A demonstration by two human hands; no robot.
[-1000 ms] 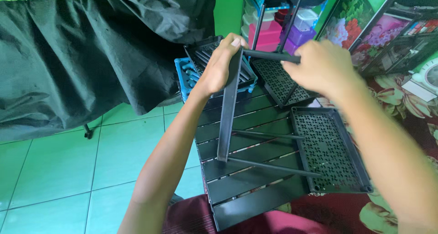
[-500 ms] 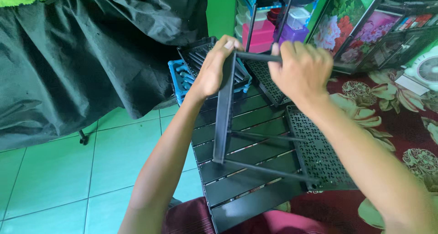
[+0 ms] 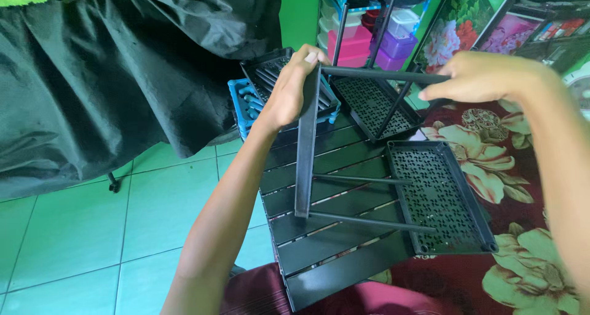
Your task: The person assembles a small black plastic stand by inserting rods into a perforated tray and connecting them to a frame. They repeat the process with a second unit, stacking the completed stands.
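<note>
Upper left of frame: black cloth cover (image 3: 117, 63) draped down to the green tiled floor (image 3: 74, 229); a small caster (image 3: 114, 183) shows under its hem. Bare tiles fill the lower left, the widest open room in view.

Centre: left hand (image 3: 289, 90) wrapped closed around the top of a flat black upright bar (image 3: 306, 149), thumb side toward the camera. Bar stands nearly vertical; two thin black rods (image 3: 362, 180) run from it toward the right. Behind the hand, a blue crate (image 3: 243, 106) and a black tray holding spare bars (image 3: 270, 75), just beside each other. Under the frame lies a black slatted panel (image 3: 332, 229), tilted, its near edge touching the person's maroon lap (image 3: 258, 293).

Judgement: the frame looks like thin moulded plastic or light tubing, so light and stiff lengthwise, probably whippy sideways; rods likely push-fit and could pop out if twisted. Best hold is at the bar's ends near the joints, as now.

Right of centre: top crossbar (image 3: 381, 74) runs from the upright to the right hand (image 3: 485, 78), fingers pinched shut on its end. Two black perforated shelf trays (image 3: 439, 198) rest below, one further back (image 3: 369, 103).

Right edge: floral red rug (image 3: 510, 272), framed flower pictures (image 3: 455, 35), pink and purple plastic boxes (image 3: 375, 44) at upper centre. Room there is tight; tray rims and the picture frames are the edges to mind.
</note>
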